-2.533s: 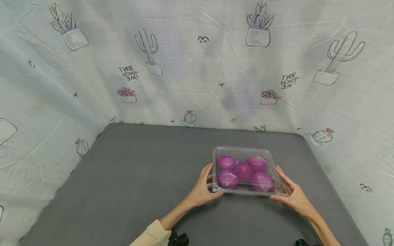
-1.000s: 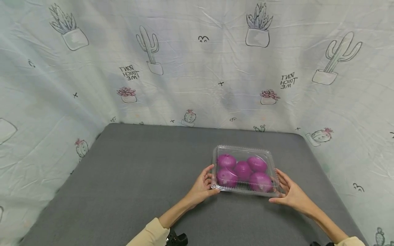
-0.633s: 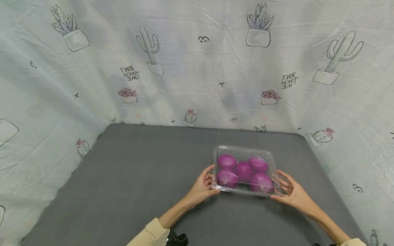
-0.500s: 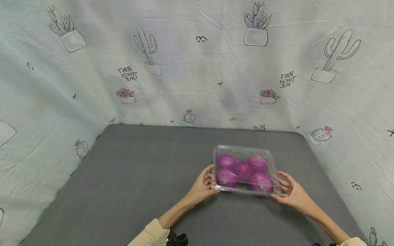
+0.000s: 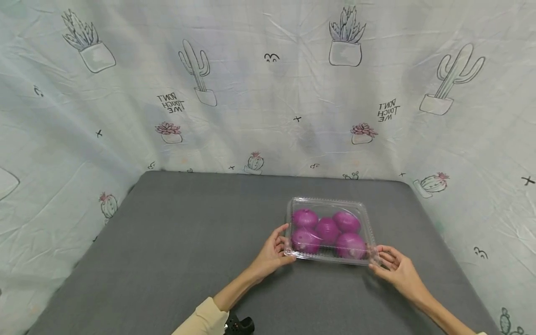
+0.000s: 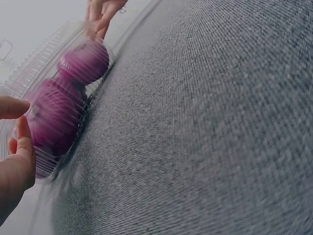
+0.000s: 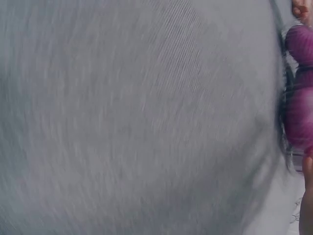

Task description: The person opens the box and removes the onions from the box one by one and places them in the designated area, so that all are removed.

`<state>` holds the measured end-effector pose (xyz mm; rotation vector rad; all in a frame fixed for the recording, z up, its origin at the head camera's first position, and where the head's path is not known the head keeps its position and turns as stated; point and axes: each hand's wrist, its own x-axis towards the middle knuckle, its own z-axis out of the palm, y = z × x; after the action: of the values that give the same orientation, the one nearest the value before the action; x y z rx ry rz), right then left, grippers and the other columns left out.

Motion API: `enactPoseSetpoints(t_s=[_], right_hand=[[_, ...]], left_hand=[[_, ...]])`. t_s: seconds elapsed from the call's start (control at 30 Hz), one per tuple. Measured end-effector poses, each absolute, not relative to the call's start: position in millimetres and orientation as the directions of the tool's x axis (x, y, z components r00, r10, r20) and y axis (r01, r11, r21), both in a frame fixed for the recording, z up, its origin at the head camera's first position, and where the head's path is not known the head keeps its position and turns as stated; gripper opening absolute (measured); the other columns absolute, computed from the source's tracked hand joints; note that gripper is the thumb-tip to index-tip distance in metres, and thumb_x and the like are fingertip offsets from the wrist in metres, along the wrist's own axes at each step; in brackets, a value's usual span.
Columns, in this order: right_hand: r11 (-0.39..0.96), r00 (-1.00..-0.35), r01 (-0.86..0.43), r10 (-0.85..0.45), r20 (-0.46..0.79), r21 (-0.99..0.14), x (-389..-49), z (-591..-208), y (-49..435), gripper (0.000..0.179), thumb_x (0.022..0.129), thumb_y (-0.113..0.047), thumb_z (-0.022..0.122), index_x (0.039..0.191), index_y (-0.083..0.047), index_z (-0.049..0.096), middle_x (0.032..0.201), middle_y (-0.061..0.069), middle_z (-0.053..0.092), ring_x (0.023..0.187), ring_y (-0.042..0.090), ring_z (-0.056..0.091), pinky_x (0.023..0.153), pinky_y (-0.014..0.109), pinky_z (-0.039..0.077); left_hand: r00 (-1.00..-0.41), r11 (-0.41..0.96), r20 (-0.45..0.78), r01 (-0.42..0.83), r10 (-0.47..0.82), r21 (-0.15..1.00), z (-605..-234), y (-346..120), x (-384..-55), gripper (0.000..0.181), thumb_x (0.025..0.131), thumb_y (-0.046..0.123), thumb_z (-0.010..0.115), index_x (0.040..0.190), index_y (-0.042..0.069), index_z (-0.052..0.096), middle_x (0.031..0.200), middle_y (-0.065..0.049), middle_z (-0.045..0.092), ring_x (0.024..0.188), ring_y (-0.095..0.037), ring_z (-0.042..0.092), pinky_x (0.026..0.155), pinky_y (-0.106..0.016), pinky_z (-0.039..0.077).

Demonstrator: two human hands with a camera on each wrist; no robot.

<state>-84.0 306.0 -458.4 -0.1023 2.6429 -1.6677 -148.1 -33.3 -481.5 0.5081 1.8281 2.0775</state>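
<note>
A see-through plastic clamshell box [image 5: 328, 203] with its lid down lies on the grey table, right of the middle. Several red onions [image 5: 328, 231] show through the lid. My left hand [image 5: 270, 256] grips the box's left side, thumb at the near corner. At the near right corner, my right hand [image 5: 398, 274] pinches the rim between thumb and fingers. The left wrist view has the left hand [image 6: 17, 166] at one end of the box and the right hand [image 6: 103, 12] at the other. In the right wrist view, which is blurred, only part of the right hand [image 7: 307, 196] shows.
The grey cloth-covered table [image 5: 201, 218] extends left of the box. Pale curtains [image 5: 272, 93] printed with cacti rise behind it and along both sides. A black strap-like device [image 5: 239, 324] sits by the left wrist.
My right hand has slid down the box's right side toward its near corner. The left hand keeps its hold, and the box has barely shifted. The head view has tilted slightly.
</note>
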Motion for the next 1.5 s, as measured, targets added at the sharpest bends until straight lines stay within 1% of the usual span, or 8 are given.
enactPoseSetpoints(t_s=[0.1,0.2,0.37,0.57,0.9,1.0,1.23,1.5], right_hand=[[0.396,-1.000,-0.007,-0.017,0.000,-0.918,-81,-458,303,0.051,0.088,-0.005,0.068,0.128,0.015,0.043,0.122,0.006,0.060,0.105,-0.007,0.054,0.081,0.009,0.045],[0.338,-0.999,0.036,0.008,-0.036,-0.940,-81,-456,300,0.050,0.087,-0.005,0.069,0.126,0.014,0.045,0.106,-0.013,0.063,0.092,-0.007,0.059,0.075,0.012,0.048],[0.324,-1.000,0.018,-0.004,-0.021,-0.946,-83,-454,297,0.042,0.087,0.001,0.067,0.120,0.017,0.046,0.099,-0.003,0.064,0.086,-0.001,0.062,0.067,0.017,0.051],[0.386,-0.999,-0.033,-0.043,0.018,-0.922,-80,-455,299,0.028,0.091,-0.003,0.064,0.108,0.014,0.052,0.098,0.007,0.061,0.088,0.002,0.062,0.070,0.019,0.052],[0.446,-0.988,-0.137,0.007,0.156,-0.884,-73,-468,298,0.019,0.082,0.004,0.070,0.096,0.011,0.059,0.092,-0.001,0.064,0.084,-0.004,0.060,0.074,0.011,0.049],[0.418,-0.994,-0.070,0.050,0.100,-0.906,-69,-468,294,0.021,0.084,0.001,0.071,0.098,0.008,0.056,0.093,0.001,0.061,0.084,-0.004,0.057,0.072,0.012,0.048],[0.197,-0.989,0.124,0.099,-0.106,-0.973,-67,-458,290,0.027,0.088,-0.004,0.068,0.106,0.010,0.054,0.095,-0.004,0.062,0.082,0.003,0.062,0.072,0.022,0.054],[0.199,-0.977,0.203,0.111,-0.184,-0.959,-70,-453,289,0.038,0.088,-0.007,0.069,0.115,0.013,0.052,0.094,0.001,0.067,0.086,0.006,0.066,0.074,0.024,0.055]], left_hand=[[-0.885,-0.123,0.045,-0.014,0.463,0.992,-482,-35,-148,0.082,0.080,-0.013,0.065,0.148,0.000,0.022,0.104,-0.012,0.050,0.088,-0.013,0.049,0.073,-0.019,0.046],[-0.889,-0.128,0.045,-0.015,0.456,0.992,-483,-35,-148,0.082,0.079,-0.014,0.065,0.148,0.001,0.023,0.104,-0.013,0.050,0.088,-0.013,0.049,0.074,-0.019,0.046],[-0.900,-0.130,0.037,-0.022,0.435,0.991,-484,-34,-148,0.083,0.078,-0.014,0.066,0.148,0.001,0.024,0.104,-0.017,0.051,0.088,-0.015,0.051,0.074,-0.020,0.047],[-0.902,-0.111,0.032,-0.018,0.431,0.994,-484,-32,-147,0.081,0.079,-0.013,0.066,0.147,0.001,0.025,0.104,-0.016,0.052,0.086,-0.015,0.051,0.072,-0.020,0.047],[-0.901,-0.110,0.040,-0.009,0.432,0.994,-486,-30,-146,0.081,0.079,-0.013,0.066,0.147,0.001,0.026,0.099,-0.013,0.052,0.082,-0.013,0.049,0.068,-0.019,0.045],[-0.898,-0.108,0.040,-0.009,0.438,0.994,-486,-29,-146,0.081,0.079,-0.013,0.066,0.147,0.002,0.026,0.095,-0.008,0.050,0.080,-0.012,0.047,0.067,-0.019,0.044],[-0.902,-0.088,0.041,0.003,0.429,0.996,-486,-28,-145,0.080,0.079,-0.012,0.066,0.147,0.003,0.027,0.089,-0.003,0.046,0.078,-0.012,0.045,0.066,-0.019,0.042],[-0.905,-0.086,0.027,-0.010,0.424,0.996,-486,-31,-145,0.081,0.079,-0.012,0.067,0.148,0.003,0.027,0.089,-0.003,0.047,0.077,-0.012,0.045,0.066,-0.019,0.042]])
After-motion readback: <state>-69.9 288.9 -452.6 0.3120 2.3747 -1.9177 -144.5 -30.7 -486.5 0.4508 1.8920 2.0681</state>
